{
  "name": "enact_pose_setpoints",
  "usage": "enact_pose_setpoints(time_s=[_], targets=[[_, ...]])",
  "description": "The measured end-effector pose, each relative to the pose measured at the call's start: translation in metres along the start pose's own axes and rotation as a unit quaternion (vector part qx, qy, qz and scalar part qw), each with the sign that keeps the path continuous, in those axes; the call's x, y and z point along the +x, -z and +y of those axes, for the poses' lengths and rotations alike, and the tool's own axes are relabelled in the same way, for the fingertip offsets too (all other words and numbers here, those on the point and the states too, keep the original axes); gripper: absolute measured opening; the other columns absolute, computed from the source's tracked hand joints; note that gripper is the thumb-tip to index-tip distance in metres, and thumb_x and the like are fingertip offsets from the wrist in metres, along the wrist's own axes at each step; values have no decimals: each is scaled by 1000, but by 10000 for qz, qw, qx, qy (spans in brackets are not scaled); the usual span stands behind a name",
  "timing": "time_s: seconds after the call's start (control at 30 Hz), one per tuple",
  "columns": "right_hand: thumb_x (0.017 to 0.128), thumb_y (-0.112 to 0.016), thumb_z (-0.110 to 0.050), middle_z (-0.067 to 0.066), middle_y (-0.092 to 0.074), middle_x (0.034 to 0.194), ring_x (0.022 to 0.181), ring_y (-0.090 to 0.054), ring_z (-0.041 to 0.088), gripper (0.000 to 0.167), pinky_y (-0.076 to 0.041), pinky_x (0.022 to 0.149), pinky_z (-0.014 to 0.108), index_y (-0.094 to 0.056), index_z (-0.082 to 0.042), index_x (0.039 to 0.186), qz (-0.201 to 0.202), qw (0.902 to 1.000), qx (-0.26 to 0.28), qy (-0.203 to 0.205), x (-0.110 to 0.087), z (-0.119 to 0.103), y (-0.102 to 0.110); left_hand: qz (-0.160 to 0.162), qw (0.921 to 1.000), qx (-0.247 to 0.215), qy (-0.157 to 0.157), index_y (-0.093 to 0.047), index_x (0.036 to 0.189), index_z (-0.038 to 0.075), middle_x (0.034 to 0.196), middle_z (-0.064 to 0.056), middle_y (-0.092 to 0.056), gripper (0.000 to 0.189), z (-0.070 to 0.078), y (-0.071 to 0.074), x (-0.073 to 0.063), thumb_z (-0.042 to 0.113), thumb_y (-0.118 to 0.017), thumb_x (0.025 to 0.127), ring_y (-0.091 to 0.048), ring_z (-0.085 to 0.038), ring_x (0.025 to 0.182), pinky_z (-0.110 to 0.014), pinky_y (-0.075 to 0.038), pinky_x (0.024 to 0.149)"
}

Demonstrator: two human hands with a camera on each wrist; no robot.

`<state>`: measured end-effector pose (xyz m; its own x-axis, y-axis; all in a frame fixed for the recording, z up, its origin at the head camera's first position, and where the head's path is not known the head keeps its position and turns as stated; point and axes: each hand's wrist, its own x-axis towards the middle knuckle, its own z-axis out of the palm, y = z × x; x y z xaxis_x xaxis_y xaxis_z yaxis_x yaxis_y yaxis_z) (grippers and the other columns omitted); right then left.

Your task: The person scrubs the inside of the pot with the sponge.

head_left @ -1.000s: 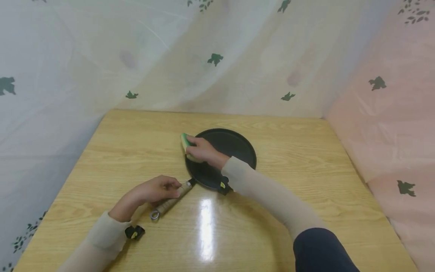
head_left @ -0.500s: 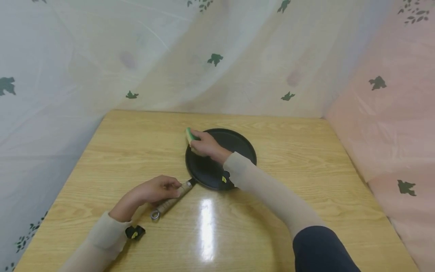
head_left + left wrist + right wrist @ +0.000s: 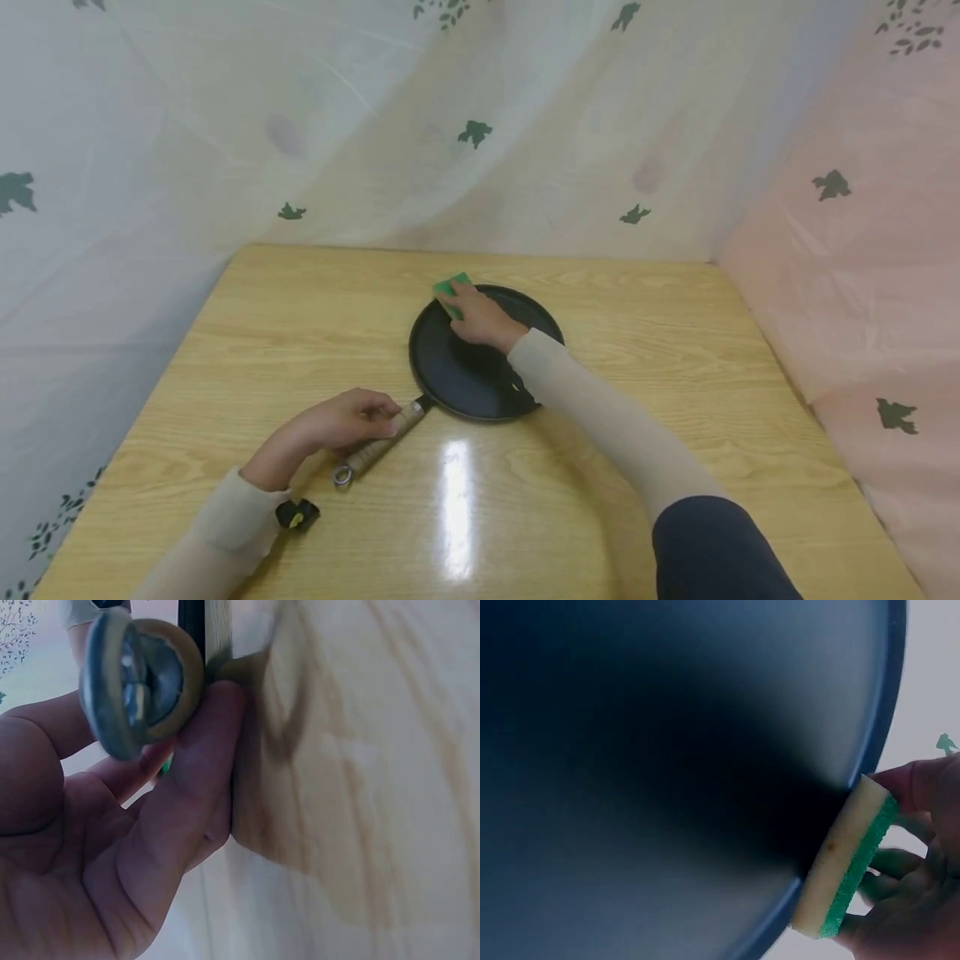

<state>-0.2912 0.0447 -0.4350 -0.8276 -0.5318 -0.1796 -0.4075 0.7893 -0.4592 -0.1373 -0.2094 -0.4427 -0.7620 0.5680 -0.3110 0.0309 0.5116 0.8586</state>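
A flat, round black frying pan (image 3: 453,371) lies on the wooden table. Its tan handle (image 3: 369,454), tipped with a metal ring (image 3: 105,690), points to the near left. My left hand (image 3: 341,421) holds this handle between thumb and fingers, with fingertips under it in the left wrist view. At the pan's far-left rim, my right hand (image 3: 483,318) grips a sponge (image 3: 845,859). The green scouring side faces my fingers; the pale yellow side meets the rim in the right wrist view. Part of the sponge is hidden by the fingers in the head view.
Bare wood of the table (image 3: 675,375) surrounds the pan. Patterned cloth (image 3: 555,125) hangs behind the table and along its sides. A small black device (image 3: 297,514) is strapped at the left wrist.
My right hand has moved the sponge along the pan's rim from the left edge toward the far side. The left hand and the pan have stayed in place.
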Motion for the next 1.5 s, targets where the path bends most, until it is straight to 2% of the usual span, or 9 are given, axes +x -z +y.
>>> enact_pose_setpoints(time_s=[0.07,0.17,0.27,0.57,0.77,1.2,1.5], targets=[[107,-56,-13,15,-14,175,161,-8,32,63,-29,122,55,-33,-16,165,-90,9977,-662,139,-1,3,3,-1,10000,12,-47,-65,126,-11,101,-10,-71,35,0,0,0,14,-69,102,-63,-18,90,-37,-51,83],[107,-56,-14,13,-17,174,161,-12,31,62,-27,123,58,-34,-17,165,-125,9872,-1562,306,-1,7,6,-18,9999,41,-114,-65,126,-11,101,-10,-71,34,1,1,0,13,-68,102,-63,-17,90,-35,-51,83],[108,-56,-14,10,-17,175,162,-11,29,62,-23,124,60,-33,-18,165,-175,9786,-2020,344,0,14,7,-31,9999,37,-156,-66,125,-11,100,-9,-71,32,0,1,1,13,-68,102,-62,-17,90,-35,-51,83],[108,-53,-10,11,-21,174,161,-13,29,56,-22,123,63,-41,-15,162,-129,9707,-2383,271,-9,33,16,-11,9999,69,-90,-65,125,-11,101,-10,-71,32,1,2,-1,11,-68,102,-63,-18,91,-38,-51,84],[106,-53,-7,13,-22,173,161,-13,31,56,-19,123,65,-43,-13,161,-205,9728,-2305,128,-20,39,26,-32,10000,71,-46,-64,126,-12,102,-10,-71,34,0,3,-2,12,-67,103,-64,-19,92,-37,-52,83],[102,-57,-3,17,-25,171,160,-16,35,58,-21,121,68,-47,-9,158,-372,9702,-2375,-308,-50,65,41,5,10000,46,-65,-65,125,-11,99,-9,-71,33,2,5,-2,12,-67,102,-63,-18,89,-36,-53,80],[102,-59,-4,18,-26,170,159,-18,37,56,-23,119,70,-49,-7,157,-378,9686,-2432,-364,-70,68,43,28,10000,32,-30,-65,125,-11,99,-9,-72,32,2,4,-3,11,-67,103,-64,-18,88,-38,-53,81]])
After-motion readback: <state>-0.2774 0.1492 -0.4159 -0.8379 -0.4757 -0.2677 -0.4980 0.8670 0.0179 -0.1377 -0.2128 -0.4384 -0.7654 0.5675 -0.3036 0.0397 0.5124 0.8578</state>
